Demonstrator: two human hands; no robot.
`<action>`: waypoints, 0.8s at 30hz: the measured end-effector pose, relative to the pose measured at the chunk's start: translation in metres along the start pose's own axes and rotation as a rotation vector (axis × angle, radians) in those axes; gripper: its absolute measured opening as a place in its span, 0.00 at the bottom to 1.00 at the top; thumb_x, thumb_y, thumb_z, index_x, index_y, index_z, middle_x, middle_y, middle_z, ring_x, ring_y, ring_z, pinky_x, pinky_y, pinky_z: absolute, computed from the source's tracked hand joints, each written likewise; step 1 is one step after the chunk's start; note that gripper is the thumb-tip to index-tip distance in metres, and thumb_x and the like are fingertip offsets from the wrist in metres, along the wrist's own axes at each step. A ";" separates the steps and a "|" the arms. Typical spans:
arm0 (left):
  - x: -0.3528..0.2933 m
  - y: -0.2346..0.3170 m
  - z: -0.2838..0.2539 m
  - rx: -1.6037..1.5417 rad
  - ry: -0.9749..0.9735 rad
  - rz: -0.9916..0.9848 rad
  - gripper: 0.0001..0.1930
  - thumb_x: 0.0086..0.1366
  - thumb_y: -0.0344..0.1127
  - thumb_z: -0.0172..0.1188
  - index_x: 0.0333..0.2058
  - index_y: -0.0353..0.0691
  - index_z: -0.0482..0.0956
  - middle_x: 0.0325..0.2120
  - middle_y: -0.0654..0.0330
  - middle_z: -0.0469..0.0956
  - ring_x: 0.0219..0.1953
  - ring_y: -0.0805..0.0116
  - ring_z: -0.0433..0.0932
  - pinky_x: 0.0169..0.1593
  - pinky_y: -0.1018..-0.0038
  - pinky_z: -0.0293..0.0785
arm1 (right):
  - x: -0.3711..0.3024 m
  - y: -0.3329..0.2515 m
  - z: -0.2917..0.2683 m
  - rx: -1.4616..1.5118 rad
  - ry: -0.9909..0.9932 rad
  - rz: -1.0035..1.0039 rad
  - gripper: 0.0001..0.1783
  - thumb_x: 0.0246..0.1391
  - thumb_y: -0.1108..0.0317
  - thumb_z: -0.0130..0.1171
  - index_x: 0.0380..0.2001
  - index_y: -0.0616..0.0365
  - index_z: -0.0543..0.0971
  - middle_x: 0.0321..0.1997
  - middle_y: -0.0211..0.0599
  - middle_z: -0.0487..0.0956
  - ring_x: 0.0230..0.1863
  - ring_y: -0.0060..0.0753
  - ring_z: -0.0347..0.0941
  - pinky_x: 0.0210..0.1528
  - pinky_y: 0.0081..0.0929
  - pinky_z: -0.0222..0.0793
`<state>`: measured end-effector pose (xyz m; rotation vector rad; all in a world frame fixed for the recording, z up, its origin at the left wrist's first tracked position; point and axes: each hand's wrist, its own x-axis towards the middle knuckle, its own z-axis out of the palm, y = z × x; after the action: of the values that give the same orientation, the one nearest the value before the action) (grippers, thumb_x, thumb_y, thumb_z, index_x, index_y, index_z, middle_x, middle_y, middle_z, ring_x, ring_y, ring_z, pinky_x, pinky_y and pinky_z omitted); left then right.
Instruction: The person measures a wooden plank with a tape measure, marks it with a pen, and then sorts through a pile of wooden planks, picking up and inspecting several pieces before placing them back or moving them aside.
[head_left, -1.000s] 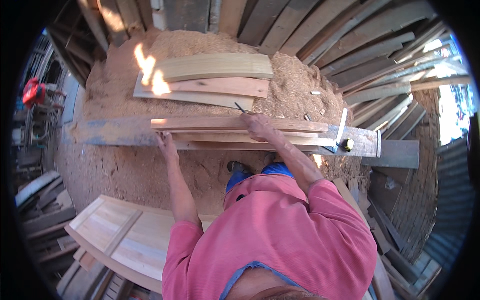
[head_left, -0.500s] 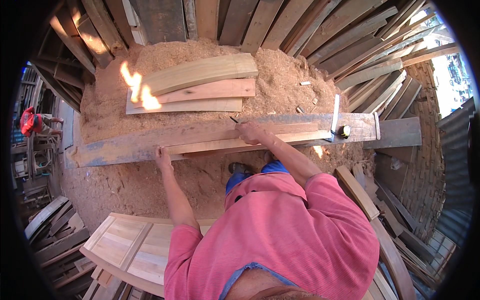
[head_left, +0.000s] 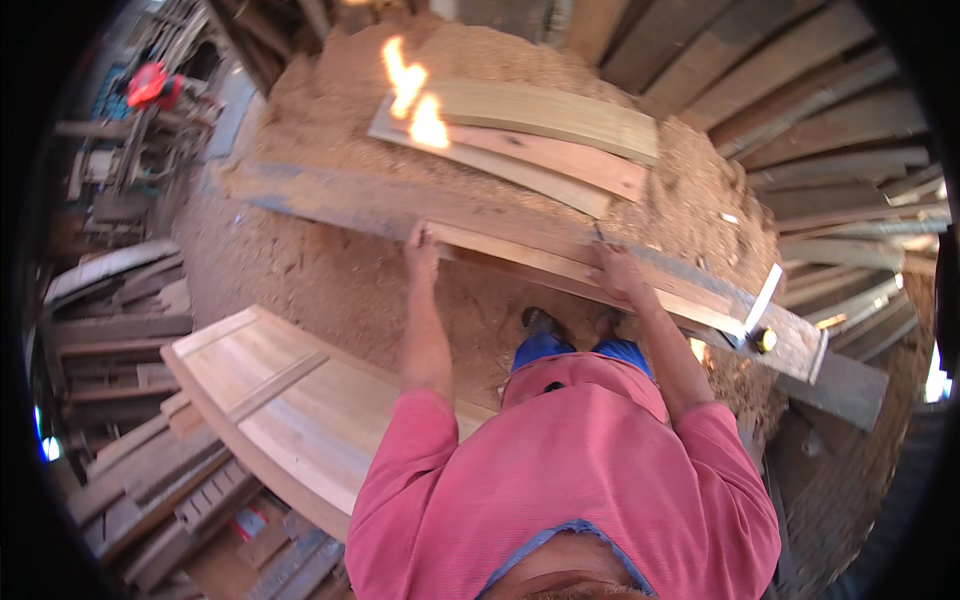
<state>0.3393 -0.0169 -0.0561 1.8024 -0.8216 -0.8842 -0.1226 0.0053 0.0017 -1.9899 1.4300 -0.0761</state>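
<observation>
Long pale wooden plank lies flat along the dusty workbench

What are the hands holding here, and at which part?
Both hold the long pale wooden plank lying on the workbench: the left hand grips its left end, the right hand presses on its middle with a pencil.

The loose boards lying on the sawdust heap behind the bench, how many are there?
3: a pale green-tinted board farthest away, a reddish board in the middle, and a pale board nearest the bench. They overlap, so more may be hidden underneath.
</observation>
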 end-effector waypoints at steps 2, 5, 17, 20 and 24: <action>0.001 -0.001 0.001 0.084 0.008 0.072 0.19 0.74 0.27 0.60 0.62 0.33 0.79 0.54 0.59 0.82 0.55 0.67 0.79 0.60 0.71 0.74 | -0.003 -0.006 -0.007 0.027 0.029 -0.004 0.39 0.58 0.53 0.68 0.68 0.62 0.71 0.68 0.59 0.76 0.71 0.60 0.69 0.76 0.49 0.58; -0.001 0.002 0.001 0.069 -0.015 0.075 0.19 0.74 0.27 0.60 0.62 0.34 0.79 0.58 0.58 0.81 0.61 0.66 0.77 0.65 0.71 0.70 | -0.005 -0.011 -0.013 0.020 0.021 0.013 0.39 0.58 0.54 0.67 0.68 0.62 0.71 0.68 0.56 0.76 0.70 0.59 0.70 0.75 0.49 0.60; 0.002 0.013 -0.004 0.154 -0.082 0.068 0.17 0.74 0.28 0.60 0.60 0.36 0.80 0.56 0.57 0.82 0.59 0.65 0.77 0.65 0.68 0.70 | -0.004 -0.008 -0.016 0.052 -0.008 0.088 0.37 0.58 0.53 0.67 0.68 0.57 0.73 0.68 0.52 0.77 0.69 0.63 0.70 0.73 0.51 0.62; -0.006 0.021 -0.005 0.212 -0.095 0.113 0.18 0.76 0.31 0.58 0.61 0.35 0.78 0.58 0.51 0.80 0.61 0.58 0.77 0.66 0.64 0.70 | -0.006 -0.016 -0.012 -0.051 -0.001 0.077 0.46 0.54 0.44 0.70 0.70 0.57 0.70 0.71 0.54 0.73 0.70 0.64 0.69 0.74 0.54 0.61; -0.011 0.023 -0.004 0.250 -0.122 0.124 0.17 0.79 0.34 0.53 0.61 0.36 0.77 0.54 0.54 0.81 0.58 0.62 0.77 0.64 0.64 0.72 | -0.016 -0.027 0.005 -0.348 -0.025 0.118 0.65 0.45 0.35 0.76 0.76 0.61 0.59 0.74 0.56 0.66 0.72 0.59 0.64 0.73 0.55 0.59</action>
<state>0.3330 -0.0136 -0.0310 1.9007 -1.1520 -0.8474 -0.1050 0.0255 0.0176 -2.1633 1.6284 0.2663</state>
